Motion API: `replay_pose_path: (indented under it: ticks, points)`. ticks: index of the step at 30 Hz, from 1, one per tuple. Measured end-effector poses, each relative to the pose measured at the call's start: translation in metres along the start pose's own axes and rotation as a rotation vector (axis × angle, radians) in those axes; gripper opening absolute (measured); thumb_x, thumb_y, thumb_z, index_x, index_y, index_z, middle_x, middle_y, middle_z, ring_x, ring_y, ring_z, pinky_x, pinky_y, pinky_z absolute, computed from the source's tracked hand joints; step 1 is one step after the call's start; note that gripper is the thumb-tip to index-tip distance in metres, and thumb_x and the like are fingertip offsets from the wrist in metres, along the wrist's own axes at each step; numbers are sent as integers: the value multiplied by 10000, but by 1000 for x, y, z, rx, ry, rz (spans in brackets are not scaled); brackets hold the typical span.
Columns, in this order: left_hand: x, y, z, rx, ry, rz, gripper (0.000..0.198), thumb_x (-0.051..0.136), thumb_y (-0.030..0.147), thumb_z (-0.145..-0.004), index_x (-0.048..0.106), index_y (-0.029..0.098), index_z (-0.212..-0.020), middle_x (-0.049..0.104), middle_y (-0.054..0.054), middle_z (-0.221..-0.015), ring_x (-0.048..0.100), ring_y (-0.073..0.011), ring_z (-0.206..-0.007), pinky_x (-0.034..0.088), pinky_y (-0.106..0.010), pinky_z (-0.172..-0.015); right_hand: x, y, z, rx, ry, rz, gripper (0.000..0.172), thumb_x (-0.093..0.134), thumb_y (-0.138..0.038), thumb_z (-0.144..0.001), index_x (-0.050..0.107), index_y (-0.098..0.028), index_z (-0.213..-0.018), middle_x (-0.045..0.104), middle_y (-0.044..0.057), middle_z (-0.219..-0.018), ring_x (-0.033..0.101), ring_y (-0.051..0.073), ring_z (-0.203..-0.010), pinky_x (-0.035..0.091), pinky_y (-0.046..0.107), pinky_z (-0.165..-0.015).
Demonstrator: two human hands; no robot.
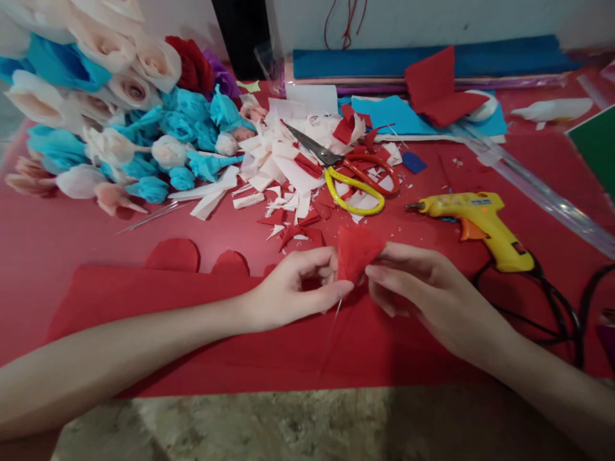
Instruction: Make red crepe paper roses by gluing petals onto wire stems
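My left hand (pixel 296 288) and my right hand (pixel 423 288) meet over a red table, both pinched on a small red crepe paper piece (pixel 356 251) that is folded around a thin wire stem (pixel 336 314). The left thumb and forefinger grip the paper's lower left edge and the stem. Fingers of the right hand close on its lower right side. Under both hands lies a large red crepe sheet (pixel 158 301) with rounded petal shapes cut along its top edge.
A yellow glue gun (pixel 480 221) with a black cord (pixel 548 307) lies right of my hands. Scissors (pixel 346 169) rest on a heap of white and red paper scraps (pixel 283 173). Paper flowers (pixel 110 109) pile at the left. Paper rolls (pixel 423 64) line the back.
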State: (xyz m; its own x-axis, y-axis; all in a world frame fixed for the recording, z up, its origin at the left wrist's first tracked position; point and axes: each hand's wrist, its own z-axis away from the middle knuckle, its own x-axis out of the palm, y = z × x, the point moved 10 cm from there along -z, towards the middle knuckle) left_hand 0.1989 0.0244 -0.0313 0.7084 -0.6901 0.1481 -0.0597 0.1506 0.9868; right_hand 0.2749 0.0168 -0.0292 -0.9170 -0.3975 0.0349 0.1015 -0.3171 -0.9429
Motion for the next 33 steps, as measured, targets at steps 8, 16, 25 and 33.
replay_pose_path:
  ticks: [8,16,25,33]
  points:
    - [-3,0,1,1,19,-12,215,492,288,-840,436,151,-683,441,47,-535,414,-47,-466,355,-155,-455,-22,-52,20,-413,410,491,87,576,-170,-773,555,-182,-857,556,-17,-696,505,60,-560,388,169,-462]
    - [-3,-2,0,-22,23,-17,216,503,285,-820,426,153,-667,449,46,-520,409,-51,-453,342,-163,-441,4,-76,40,-771,404,992,202,626,-114,-725,579,-187,-907,591,13,-813,554,83,-671,442,212,-607]
    - [7,-1,3,-80,-100,-1,229,449,292,-812,407,155,-633,352,49,-517,326,-63,-454,266,-187,-411,12,-84,42,-922,249,976,225,607,-97,-724,526,-205,-903,594,9,-840,542,112,-754,449,276,-684]
    - [26,-6,9,-152,-373,5,206,429,276,-791,414,152,-628,342,34,-569,319,-75,-502,269,-208,-438,30,-72,42,-879,-27,975,242,567,-73,-728,497,-249,-879,628,-56,-915,468,163,-887,372,345,-821]
